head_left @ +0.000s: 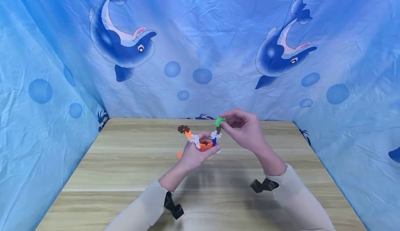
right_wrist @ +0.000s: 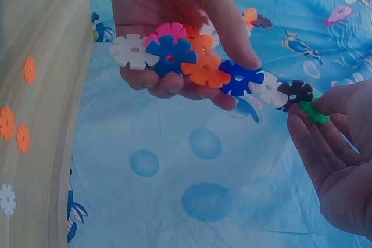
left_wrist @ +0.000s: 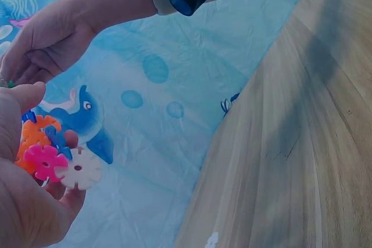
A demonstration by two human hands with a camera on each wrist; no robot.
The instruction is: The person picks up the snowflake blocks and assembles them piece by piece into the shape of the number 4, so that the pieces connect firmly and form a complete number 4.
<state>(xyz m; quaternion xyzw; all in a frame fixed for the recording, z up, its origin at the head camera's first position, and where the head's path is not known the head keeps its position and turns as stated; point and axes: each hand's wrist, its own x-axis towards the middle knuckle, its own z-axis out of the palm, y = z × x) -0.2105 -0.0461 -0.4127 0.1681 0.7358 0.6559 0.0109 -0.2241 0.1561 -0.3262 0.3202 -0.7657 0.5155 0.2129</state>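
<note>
My left hand point(head_left: 194, 156) holds a chain of interlocking snowflake discs, its fingers curled beneath and its thumb over the blue disc point(right_wrist: 235, 79). Around its palm sit orange point(right_wrist: 203, 69), pink point(left_wrist: 46, 162) and white point(left_wrist: 82, 168) discs. One arm of the chain rises to the left, ending in a brown disc point(head_left: 183, 129). On the right, the other arm runs through a white disc point(head_left: 215, 134) and a dark brown disc point(right_wrist: 296, 91) to a green disc point(right_wrist: 317, 110). My right hand point(head_left: 247, 130) pinches that green disc between thumb and fingers, right against the dark brown one.
On the wooden table point(head_left: 125, 175), loose orange discs point(right_wrist: 29, 70) and a white disc point(right_wrist: 7, 200) lie below the hands. A blue dolphin-print cloth point(head_left: 218, 33) hangs along the back and both sides of the table.
</note>
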